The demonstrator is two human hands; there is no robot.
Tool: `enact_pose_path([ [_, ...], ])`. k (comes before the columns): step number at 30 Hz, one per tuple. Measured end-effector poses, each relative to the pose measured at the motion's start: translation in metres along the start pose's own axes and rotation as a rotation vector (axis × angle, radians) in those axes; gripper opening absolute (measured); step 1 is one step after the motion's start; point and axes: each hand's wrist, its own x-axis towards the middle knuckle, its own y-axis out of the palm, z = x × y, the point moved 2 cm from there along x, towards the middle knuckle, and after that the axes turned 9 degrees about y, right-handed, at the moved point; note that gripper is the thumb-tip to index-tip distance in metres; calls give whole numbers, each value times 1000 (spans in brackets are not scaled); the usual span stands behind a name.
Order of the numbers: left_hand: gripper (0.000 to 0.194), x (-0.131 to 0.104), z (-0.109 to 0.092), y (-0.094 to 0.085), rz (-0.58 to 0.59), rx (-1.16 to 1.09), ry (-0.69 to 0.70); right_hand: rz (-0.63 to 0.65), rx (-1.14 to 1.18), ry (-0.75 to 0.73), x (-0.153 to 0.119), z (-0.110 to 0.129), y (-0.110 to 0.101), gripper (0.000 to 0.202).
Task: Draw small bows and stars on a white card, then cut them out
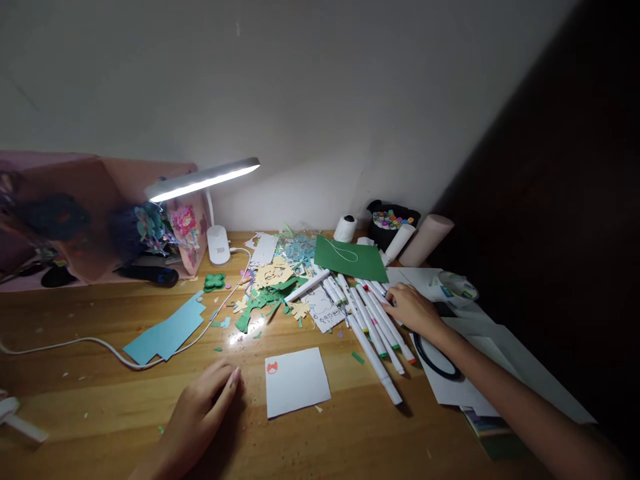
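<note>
White plastic barrels: loose markers (pixel 375 327) fan out at about 1 to 2 o'clock of the small white card (pixel 299 393), which lies flat on the wood. Most are capped in view, tips in red, green and orange. Judged by look: light, stiff, smooth, likely to roll if nudged. Best hold is probably mid-barrel, thumb against two fingers; a pull from beneath the heap could set neighbours sliding.

Right hand (pixel 413 308), 2 o'clock: fingers bent at the far end of the markers. Cannot tell whether they pinch one or only rest there. Left hand (pixel 203 410), between 8 and 9 o'clock, lies just beside the card; fingers together and curled, the palm side hidden, so any closing on something cannot be told. Card looks thin and light, easily creased; an edge seems the kindest hold, clear of the small orange-red mark at its 11 o'clock corner.

Surface: wooden table (pixel 350 433), grained, crumb-strewn. Paper scraps (pixel 273 273) pile up toward 12, blue paper (pixel 167 331) at 10, white sheets (pixel 457 393) at 3.

Room: lit lamp (pixel 219 247) at 11, pink box (pixel 120 173) beyond it, pale wall (pixel 350 100) behind, deep shadow toward 2.
</note>
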Motion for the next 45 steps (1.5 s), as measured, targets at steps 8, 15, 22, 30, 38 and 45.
enact_pose_path([
  [8, 35, -1, -3, -1, 4, 1, -10, 3, 53, -24, 9, -6, -10, 23],
  [15, 37, 1, -1, 0, 24, -3, -17, -5, 141, -110, 31, -4, 2, 26],
  [22, 38, 0, 4, 0, 14, -6, -16, -132, 203, -82, 49, 0, -7, 36],
  [30, 37, -1, 4, 1, 8, -5, -20, -120, 221, -21, 65, -4, -8, 15],
  [38, 38, -2, 0, 0, 8, 5, 16, -148, 268, -11, 51, 1, -2, 17],
  [45, 36, -2, -1, -1, -1, 5, 19, -261, 359, -123, 52, 1, -13, 26],
])
